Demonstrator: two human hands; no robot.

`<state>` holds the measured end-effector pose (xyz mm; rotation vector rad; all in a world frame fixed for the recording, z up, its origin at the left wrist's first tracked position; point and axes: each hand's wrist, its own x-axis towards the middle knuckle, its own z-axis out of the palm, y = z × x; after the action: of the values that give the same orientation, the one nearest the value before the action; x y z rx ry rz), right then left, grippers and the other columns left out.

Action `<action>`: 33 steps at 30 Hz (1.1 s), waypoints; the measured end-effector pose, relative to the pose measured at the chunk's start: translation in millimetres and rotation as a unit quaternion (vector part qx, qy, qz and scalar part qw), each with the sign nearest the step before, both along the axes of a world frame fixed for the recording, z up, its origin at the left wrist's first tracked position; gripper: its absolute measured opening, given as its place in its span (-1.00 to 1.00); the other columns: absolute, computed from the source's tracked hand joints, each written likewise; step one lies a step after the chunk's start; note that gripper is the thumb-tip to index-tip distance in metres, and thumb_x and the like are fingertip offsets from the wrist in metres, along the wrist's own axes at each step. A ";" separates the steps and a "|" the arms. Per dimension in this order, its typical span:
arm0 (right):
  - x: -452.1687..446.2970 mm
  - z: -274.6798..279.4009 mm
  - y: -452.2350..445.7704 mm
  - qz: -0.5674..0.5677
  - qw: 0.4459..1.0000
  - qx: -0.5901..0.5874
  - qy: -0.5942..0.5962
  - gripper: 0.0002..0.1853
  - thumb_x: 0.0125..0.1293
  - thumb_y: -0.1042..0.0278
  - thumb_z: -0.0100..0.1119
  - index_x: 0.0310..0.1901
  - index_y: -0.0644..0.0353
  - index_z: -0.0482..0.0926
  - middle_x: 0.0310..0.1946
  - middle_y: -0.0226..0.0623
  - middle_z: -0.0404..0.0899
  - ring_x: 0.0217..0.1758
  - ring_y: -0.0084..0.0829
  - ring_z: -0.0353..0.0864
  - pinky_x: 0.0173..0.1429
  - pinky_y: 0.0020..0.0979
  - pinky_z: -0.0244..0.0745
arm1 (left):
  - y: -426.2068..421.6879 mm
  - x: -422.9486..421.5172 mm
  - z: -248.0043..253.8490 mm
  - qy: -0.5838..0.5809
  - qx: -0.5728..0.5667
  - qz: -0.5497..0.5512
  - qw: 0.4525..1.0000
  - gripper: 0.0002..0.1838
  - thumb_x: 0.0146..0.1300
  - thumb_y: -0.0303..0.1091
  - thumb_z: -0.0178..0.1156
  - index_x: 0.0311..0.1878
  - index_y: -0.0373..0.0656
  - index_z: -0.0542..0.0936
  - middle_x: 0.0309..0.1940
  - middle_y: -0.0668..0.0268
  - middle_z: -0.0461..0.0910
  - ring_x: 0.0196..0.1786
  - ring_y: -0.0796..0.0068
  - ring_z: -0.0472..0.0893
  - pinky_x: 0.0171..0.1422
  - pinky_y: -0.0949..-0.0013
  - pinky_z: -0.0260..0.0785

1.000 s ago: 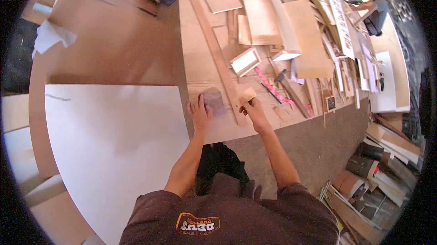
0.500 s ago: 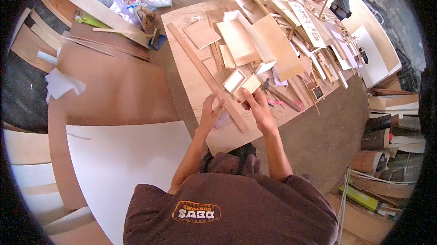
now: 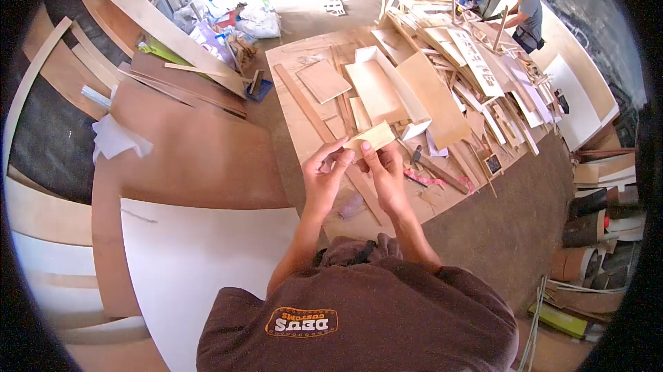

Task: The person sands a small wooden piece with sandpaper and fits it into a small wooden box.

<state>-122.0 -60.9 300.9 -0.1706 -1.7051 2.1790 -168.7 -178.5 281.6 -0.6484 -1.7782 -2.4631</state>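
A small pale wooden box (image 3: 376, 137) is held up over the near part of the plywood table. My left hand (image 3: 328, 170) grips its left end between thumb and fingers. My right hand (image 3: 388, 177) is closed on its near side, the thumb lying on the top face. Its underside and inside are hidden from view. Just beyond the hands lies a larger open wooden box (image 3: 380, 85) with white inner walls. A hammer (image 3: 416, 156) rests right of my right hand, near a pink ribbon (image 3: 435, 180).
The plywood table (image 3: 290, 102) carries a long wooden strip (image 3: 304, 102), a square board (image 3: 322, 81) and a heap of wood offcuts (image 3: 483, 75). A large white sheet (image 3: 207, 254) lies at left. Another person (image 3: 528, 13) works at the far right.
My left hand has come up and taken hold of the small box. The white-lined part seen before no longer shows. The view has tilted up slightly.
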 end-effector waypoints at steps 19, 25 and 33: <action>18.6 -9.0 -18.7 -0.055 0.998 -0.023 0.006 -0.76 0.39 0.19 0.28 -0.23 0.23 0.67 -0.49 -0.52 0.56 -0.45 -0.66 0.41 -0.35 -0.53 0.29 | -10.3 14.3 7.8 0.084 -0.073 0.117 0.987 -0.75 0.23 -0.43 0.40 -0.04 -0.27 0.69 -0.29 0.33 0.66 -0.30 0.64 0.46 -0.13 0.50 0.34; 15.9 -10.9 -40.2 -0.044 0.999 -0.005 0.007 -0.77 0.38 0.22 0.29 -0.21 0.25 0.67 -0.46 -0.51 0.56 -0.44 -0.67 0.41 -0.35 -0.54 0.29 | -26.6 23.0 2.3 0.081 -0.094 0.194 0.973 -0.86 0.31 -0.40 0.34 -0.20 -0.30 0.66 -0.36 0.36 0.62 -0.31 0.64 0.46 -0.15 0.51 0.34; 16.6 -12.7 -50.1 -0.035 0.999 -0.015 -0.016 -0.72 0.41 0.22 0.25 -0.11 0.31 0.62 -0.35 -0.43 0.63 -0.36 -0.66 0.45 -0.27 -0.52 0.36 | -50.8 17.6 -5.2 0.088 -0.055 0.142 0.984 -0.74 0.38 -0.40 0.24 0.07 -0.27 0.55 -0.13 0.27 0.60 -0.14 0.58 0.49 0.01 0.47 0.34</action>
<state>-105.3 -111.0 288.2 -0.2703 -1.6573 2.1630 -151.1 -229.2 276.4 -0.5545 -1.8070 -2.0706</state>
